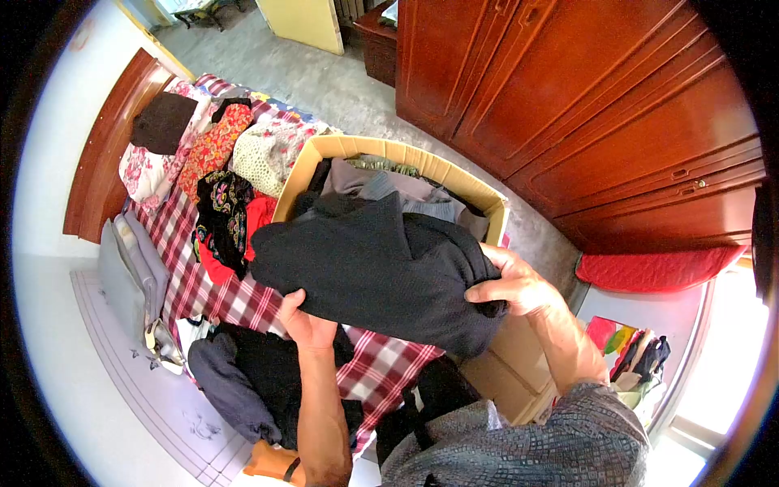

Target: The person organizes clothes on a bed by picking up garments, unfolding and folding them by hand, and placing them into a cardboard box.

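A dark, folded black garment (373,276) is held up in front of me, partly over an open cardboard box (438,166). My left hand (308,321) grips its near edge, with the thumb showing and the other fingers hidden beneath the cloth. At the garment's right end, my right hand (515,284) is closed on it, thumb on top. Inside the box lie grey and dark clothes (365,183), partly hidden by the garment.
The box stands on a bed with a checked cover (260,304). Floral and red clothes (215,146) lie beyond, black clothes (260,373) nearer. A wooden wardrobe (568,122) stands at the right, above a red padded item (657,269).
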### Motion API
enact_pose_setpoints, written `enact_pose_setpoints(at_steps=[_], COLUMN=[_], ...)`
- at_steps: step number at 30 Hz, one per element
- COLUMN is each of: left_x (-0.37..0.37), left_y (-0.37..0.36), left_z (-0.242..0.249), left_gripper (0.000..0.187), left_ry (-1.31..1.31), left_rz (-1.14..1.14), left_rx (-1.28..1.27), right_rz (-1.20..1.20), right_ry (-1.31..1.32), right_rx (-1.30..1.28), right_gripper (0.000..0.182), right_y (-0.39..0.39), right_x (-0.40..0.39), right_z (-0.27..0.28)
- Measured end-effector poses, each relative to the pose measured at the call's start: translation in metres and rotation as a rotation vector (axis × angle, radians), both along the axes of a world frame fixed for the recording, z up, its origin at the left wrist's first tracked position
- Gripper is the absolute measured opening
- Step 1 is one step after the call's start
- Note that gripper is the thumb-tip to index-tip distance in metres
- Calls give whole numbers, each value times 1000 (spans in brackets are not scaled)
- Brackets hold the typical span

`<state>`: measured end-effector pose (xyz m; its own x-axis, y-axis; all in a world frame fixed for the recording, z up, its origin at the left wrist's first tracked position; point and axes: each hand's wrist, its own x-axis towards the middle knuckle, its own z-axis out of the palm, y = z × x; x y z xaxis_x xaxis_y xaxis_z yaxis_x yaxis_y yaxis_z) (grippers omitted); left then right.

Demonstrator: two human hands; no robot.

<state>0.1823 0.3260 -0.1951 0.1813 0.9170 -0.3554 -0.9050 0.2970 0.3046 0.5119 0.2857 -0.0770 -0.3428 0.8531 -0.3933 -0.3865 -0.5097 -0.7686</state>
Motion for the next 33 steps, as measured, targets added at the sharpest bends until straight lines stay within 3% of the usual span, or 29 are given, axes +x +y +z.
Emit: enact_pose_setpoints(at_steps=[4,7,12,15,18,21,23,25,27,29,31,33], left_x=[27,37,22,2,-6,-1,-10,-5,5,10,17,9], left_y=[1,4,46,73,78,66,53,38,38,41,49,39], left_z=[-25,-34,-15,16,30,11,-53,-94,-103,-94,-85,-82], left_gripper=[54,48,42,40,40,43,45,40,38,35,45,48], left_ry=[-118,-170,143,124,175,366,424,568,723,765,740,750], left_rz=[17,4,-100,-161,-181,-189,-278,-381,-437,-464,-282,-293], left_rx=[-49,-73,-152,35,91,-50,-195,-425,-604,-578,-510,-480], right_rz=[235,323,168,-46,-109,-184,-194,21,131,119,144,232], right_ry=[-246,-324,-411,-265,-186,-171,-329,-749,-1065,-1082,-1233,-1252], right_rx=[259,240,200,268,143,-104,-249,-227,-121,-149,-92,-84], right_gripper=[56,55,54,59,61,61,60,62,64,64,59,58], right_y=[29,40,54,55,46,37,28,16,11,6,7,12], right_x=[19,23,36,31,34,28,27,36,23,12,7,15], right_z=[9,17,2,10,-3,-36,-90,-174,-190,-201,-184,-153])
